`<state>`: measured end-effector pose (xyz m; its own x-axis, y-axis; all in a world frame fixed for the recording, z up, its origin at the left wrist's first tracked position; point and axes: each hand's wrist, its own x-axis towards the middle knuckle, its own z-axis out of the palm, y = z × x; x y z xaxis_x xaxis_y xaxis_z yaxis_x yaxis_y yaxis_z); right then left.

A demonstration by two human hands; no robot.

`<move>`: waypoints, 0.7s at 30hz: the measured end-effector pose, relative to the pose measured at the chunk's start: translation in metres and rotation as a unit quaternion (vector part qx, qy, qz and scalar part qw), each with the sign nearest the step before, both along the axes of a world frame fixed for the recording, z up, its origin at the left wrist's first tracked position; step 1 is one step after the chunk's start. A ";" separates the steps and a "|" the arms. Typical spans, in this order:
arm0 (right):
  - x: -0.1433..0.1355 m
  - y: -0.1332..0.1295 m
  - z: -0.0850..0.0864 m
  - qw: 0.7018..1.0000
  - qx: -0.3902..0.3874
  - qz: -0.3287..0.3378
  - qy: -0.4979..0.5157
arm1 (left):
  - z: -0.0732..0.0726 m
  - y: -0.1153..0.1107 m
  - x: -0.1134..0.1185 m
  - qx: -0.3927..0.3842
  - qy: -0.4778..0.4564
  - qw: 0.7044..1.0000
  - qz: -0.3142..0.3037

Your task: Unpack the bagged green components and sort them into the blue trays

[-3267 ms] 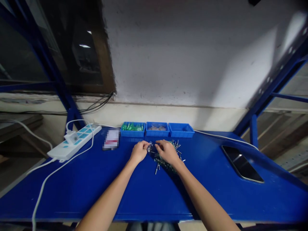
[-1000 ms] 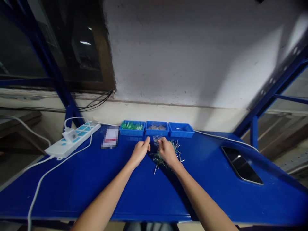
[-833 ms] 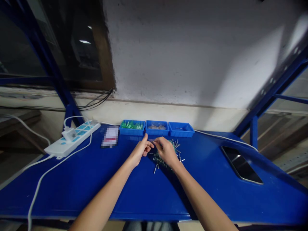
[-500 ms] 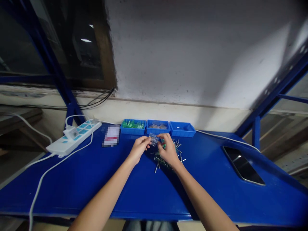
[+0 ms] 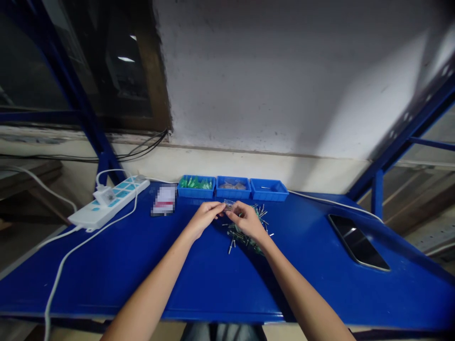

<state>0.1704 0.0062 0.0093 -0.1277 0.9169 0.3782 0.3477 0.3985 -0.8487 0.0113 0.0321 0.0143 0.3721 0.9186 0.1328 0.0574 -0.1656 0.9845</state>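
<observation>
Between my two hands is a small clear plastic bag [image 5: 228,204], partly covered by my fingers. My left hand [image 5: 205,217] pinches its left side, thumb and fingers closed. On the opposite side my right hand [image 5: 246,219] has its fingers closed on the bag too. What the bag contains is too small to make out. A loose pile of thin metal pins with green parts [image 5: 249,241] lies on the blue table [image 5: 213,279], under and beside my right hand.
Behind my hands stand three blue bins: one with green pieces [image 5: 197,193], one with clear bags [image 5: 232,193], one with a thin metal piece [image 5: 269,195]. A power strip [image 5: 110,203] and a blurred packet [image 5: 164,199] lie left, a phone [image 5: 358,241] right.
My right hand has moved slightly left and closed in on the bag, which now shows less between my hands. The pile has stayed where it was.
</observation>
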 end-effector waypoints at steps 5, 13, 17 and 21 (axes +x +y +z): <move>0.000 -0.002 0.001 1.000 0.004 -0.011 -0.024 | 0.000 0.001 0.000 0.023 -0.004 0.999 0.033; 0.000 0.001 -0.002 0.998 -0.019 0.043 0.042 | 0.003 -0.001 0.003 0.045 -0.001 0.999 0.013; 0.000 0.003 -0.005 0.998 -0.018 0.047 0.045 | 0.001 0.001 0.002 0.053 0.002 0.998 0.016; 0.001 0.005 -0.006 0.998 -0.029 0.030 0.053 | -0.001 0.002 0.001 0.044 -0.013 0.999 0.012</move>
<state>0.1712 0.0108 0.0036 -0.1457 0.9296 0.3385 0.2318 0.3647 -0.9018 0.0127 0.0343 0.0135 0.3455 0.9116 0.2229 0.0363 -0.2504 0.9675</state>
